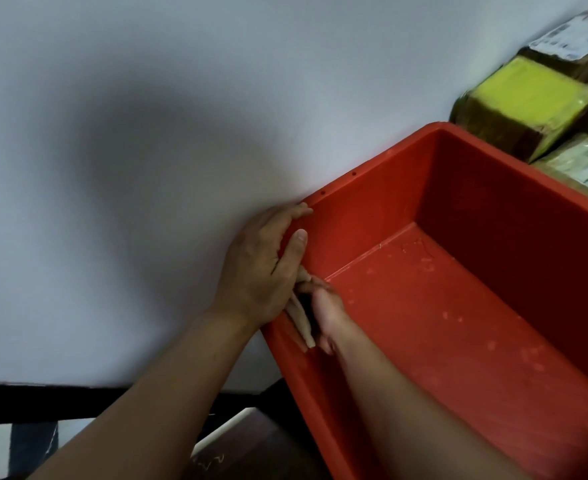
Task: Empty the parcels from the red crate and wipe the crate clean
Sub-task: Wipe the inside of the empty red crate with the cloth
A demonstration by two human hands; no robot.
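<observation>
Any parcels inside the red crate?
No: the red crate holds only the right hand and a cloth; the parcels lie outside, beyond its far rim.

The red crate (372,209) ran off the right and bottom edges; labels on the parcels (524,98) were too blurred to read.

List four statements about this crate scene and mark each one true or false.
1. The red crate holds no parcels. True.
2. The left hand hangs clear of the crate. False: it grips the crate's rim, thumb inside.
3. The right hand holds a cloth inside the crate. True.
4. The parcels lie stacked in front of the crate, nearest the person. False: they sit beyond its far end.
</observation>
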